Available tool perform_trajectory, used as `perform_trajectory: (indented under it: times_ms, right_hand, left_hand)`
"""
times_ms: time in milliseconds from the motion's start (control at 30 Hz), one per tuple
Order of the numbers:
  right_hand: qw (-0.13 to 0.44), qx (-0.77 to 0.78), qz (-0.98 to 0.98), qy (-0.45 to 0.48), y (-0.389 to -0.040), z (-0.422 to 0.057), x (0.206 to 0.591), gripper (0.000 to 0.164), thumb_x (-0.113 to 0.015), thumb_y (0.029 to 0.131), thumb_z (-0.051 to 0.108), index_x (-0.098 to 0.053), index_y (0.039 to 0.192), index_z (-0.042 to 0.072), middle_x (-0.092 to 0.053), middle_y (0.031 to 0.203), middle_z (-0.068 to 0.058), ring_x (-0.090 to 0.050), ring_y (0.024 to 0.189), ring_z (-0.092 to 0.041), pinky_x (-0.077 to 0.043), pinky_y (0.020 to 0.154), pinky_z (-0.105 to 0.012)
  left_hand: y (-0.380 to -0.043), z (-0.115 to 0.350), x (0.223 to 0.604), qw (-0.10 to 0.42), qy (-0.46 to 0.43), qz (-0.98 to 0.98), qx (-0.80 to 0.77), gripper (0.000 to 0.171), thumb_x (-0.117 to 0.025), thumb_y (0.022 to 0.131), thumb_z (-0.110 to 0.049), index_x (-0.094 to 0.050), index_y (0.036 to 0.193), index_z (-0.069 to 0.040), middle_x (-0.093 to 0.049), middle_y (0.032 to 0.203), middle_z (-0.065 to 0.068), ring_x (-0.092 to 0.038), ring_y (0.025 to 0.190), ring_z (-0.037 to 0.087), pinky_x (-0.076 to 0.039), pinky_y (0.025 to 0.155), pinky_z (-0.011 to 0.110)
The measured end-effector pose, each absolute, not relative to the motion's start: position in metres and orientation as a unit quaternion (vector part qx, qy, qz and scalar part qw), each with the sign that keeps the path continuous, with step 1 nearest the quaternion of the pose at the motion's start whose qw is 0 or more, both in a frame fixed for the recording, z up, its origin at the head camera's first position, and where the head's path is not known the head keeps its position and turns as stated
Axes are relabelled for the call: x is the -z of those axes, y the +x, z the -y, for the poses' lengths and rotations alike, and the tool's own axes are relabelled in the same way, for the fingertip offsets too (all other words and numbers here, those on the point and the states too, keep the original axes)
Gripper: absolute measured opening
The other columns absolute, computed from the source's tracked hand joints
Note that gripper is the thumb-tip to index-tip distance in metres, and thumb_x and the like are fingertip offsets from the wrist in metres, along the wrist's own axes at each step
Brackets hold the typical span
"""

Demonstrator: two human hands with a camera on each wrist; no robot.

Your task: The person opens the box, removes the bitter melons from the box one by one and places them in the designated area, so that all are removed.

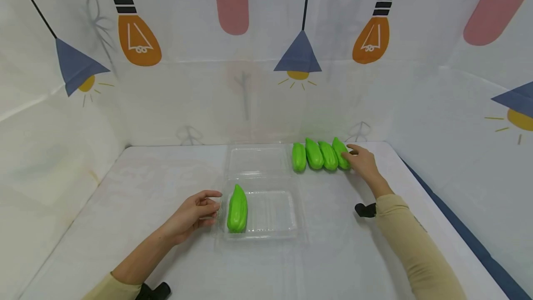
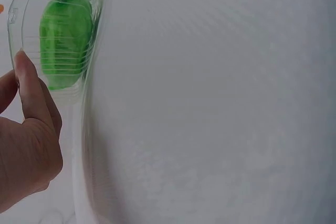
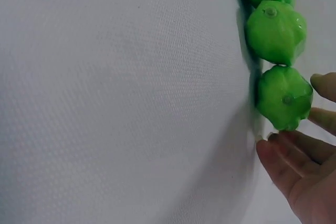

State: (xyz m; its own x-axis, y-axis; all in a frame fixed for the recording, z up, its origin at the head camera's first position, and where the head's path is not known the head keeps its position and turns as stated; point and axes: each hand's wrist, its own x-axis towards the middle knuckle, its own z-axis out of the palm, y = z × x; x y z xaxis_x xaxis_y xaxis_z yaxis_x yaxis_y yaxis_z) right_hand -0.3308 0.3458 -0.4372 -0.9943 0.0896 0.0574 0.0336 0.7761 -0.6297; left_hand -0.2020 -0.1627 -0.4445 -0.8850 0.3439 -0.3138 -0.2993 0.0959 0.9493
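Note:
My left hand [image 1: 195, 213] is at the left side of a clear plastic clamshell box [image 1: 287, 237], with fingertips at its rim. Inside the box's near half lies one glossy green pepper [image 1: 238, 209], probably a toy, its pointed end away from me. The left wrist view shows this pepper [image 2: 65, 40] through the ribbed wall. At the back right, my right hand [image 1: 364, 165] reaches the rightmost pepper [image 1: 340, 153] of a row of several. In the right wrist view, loosely bent fingers [image 3: 283, 169] surround that pepper's end [image 3: 285, 98] without a clear grip.
The box's lid [image 1: 258, 162] lies folded back on the white table [image 1: 175, 165], just left of the other peppers [image 1: 314, 154]. White cloth [image 1: 266, 101] printed with lamps and bulbs hangs behind the table and at both sides. Black camera mounts [image 1: 365, 210] sit at the wrists.

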Motion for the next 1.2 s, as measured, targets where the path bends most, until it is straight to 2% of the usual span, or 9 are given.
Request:
perform_trajectory:
  times_ms: [167, 433, 733, 1200]
  right_hand:
    - [0.043, -0.33, 0.943, -0.031, -0.329, -0.346, 0.435, 0.06, -0.05, 0.102, 0.036, -0.04, 0.149, 0.0, -0.051, 0.139, -0.034, -0.052, 0.125, -0.049, -0.049, 0.099, -0.057]
    - [0.075, -0.338, 0.938, -0.029, -0.327, -0.349, 0.43, 0.055, -0.051, 0.102, 0.033, -0.046, 0.146, 0.001, -0.058, 0.133, -0.032, -0.055, 0.123, -0.047, -0.05, 0.097, -0.058]
    - [0.107, -0.312, 0.943, -0.034, -0.327, -0.354, 0.425, 0.053, -0.051, 0.101, 0.033, -0.05, 0.142, 0.0, -0.061, 0.127, -0.032, -0.055, 0.121, -0.05, -0.046, 0.1, -0.061]
    - [0.137, -0.318, 0.938, -0.008, -0.314, -0.34, 0.421, 0.05, -0.053, 0.101, 0.033, -0.052, 0.142, 0.004, -0.063, 0.127, -0.028, -0.063, 0.112, -0.046, -0.055, 0.087, -0.056]
  left_hand:
    - [-0.201, 0.163, 0.444, 0.24, 0.015, -0.7, -0.672, 0.062, -0.066, 0.097, -0.022, -0.036, 0.147, -0.001, -0.057, 0.094, -0.001, -0.059, 0.077, 0.007, -0.058, 0.07, 0.02]
    - [-0.201, 0.164, 0.443, 0.241, 0.017, -0.696, -0.676, 0.061, -0.065, 0.097, -0.021, -0.036, 0.147, -0.001, -0.057, 0.094, -0.001, -0.06, 0.076, 0.007, -0.058, 0.07, 0.02]
    - [-0.201, 0.163, 0.442, 0.238, 0.018, -0.698, -0.675, 0.06, -0.065, 0.097, -0.021, -0.037, 0.146, -0.001, -0.057, 0.093, -0.002, -0.059, 0.075, 0.006, -0.058, 0.07, 0.019]
    - [-0.2, 0.164, 0.443, 0.235, 0.017, -0.699, -0.675, 0.059, -0.064, 0.097, -0.02, -0.036, 0.146, 0.0, -0.057, 0.094, -0.001, -0.058, 0.075, 0.006, -0.058, 0.07, 0.019]
